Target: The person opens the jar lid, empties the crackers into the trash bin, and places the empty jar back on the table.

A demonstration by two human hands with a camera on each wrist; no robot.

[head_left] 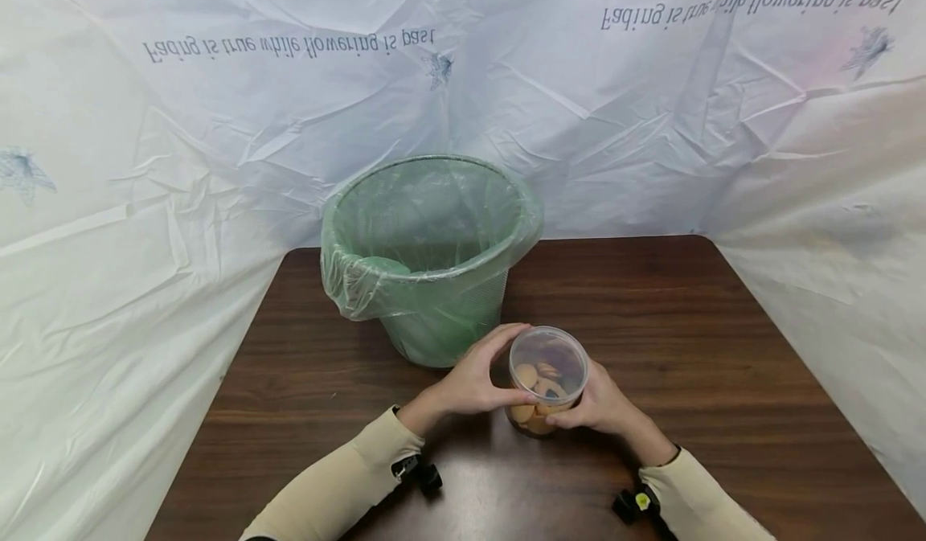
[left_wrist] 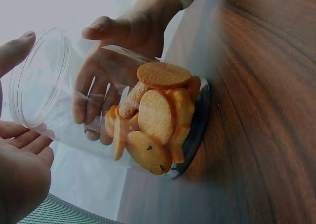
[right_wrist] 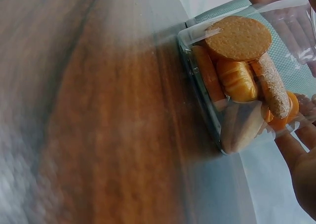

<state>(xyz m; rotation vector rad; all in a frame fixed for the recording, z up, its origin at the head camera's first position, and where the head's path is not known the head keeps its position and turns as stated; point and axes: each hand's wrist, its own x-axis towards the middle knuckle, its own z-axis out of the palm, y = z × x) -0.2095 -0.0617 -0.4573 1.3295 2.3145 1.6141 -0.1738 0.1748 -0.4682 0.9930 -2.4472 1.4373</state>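
Both hands hold a clear plastic jar (head_left: 550, 356) of cookies (left_wrist: 157, 115) low over the table. My left hand (head_left: 473, 376) grips it around the top rim, with thumb and fingers on opposite sides in the left wrist view. Lower down, my right hand (head_left: 604, 400) wraps the jar's body from the right, its fingers seen through the clear wall. Round, oval and sugar-coated stick cookies pile up in the lower part. The jar's dark base (left_wrist: 197, 135) is right at the wooden tabletop.
A green mesh wastebasket (head_left: 463, 300) lined with a clear plastic bag (head_left: 354, 292) stands behind my left hand. The brown wooden table (head_left: 651, 308) ends at white printed sheeting (head_left: 615, 123) hung at the back and both sides.
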